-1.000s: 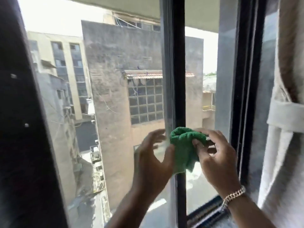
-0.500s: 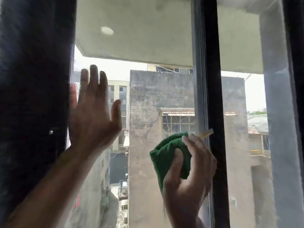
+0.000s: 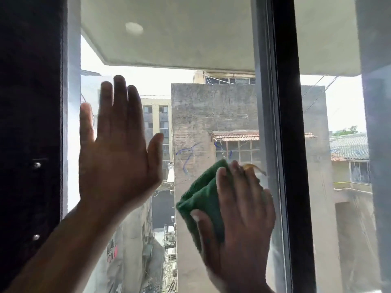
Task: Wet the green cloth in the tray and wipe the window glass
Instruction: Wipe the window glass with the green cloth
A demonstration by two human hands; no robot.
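Note:
The folded green cloth (image 3: 201, 199) is pressed flat against the window glass (image 3: 190, 115) under my right hand (image 3: 239, 216), just left of the black centre mullion (image 3: 285, 144). My right hand's fingers lie spread over the cloth and hold it to the pane. My left hand (image 3: 118, 149) is flat on the same pane, up and to the left, fingers apart and holding nothing. The tray is out of view.
A dark frame post (image 3: 31, 123) with screws bounds the pane on the left. A second pane (image 3: 334, 166) lies right of the mullion. Buildings and a concrete overhang show through the glass.
My left hand left the cloth and went up left to rest flat on the glass. My right hand carried the cloth onto the pane and flattened over it. The view tilted upward.

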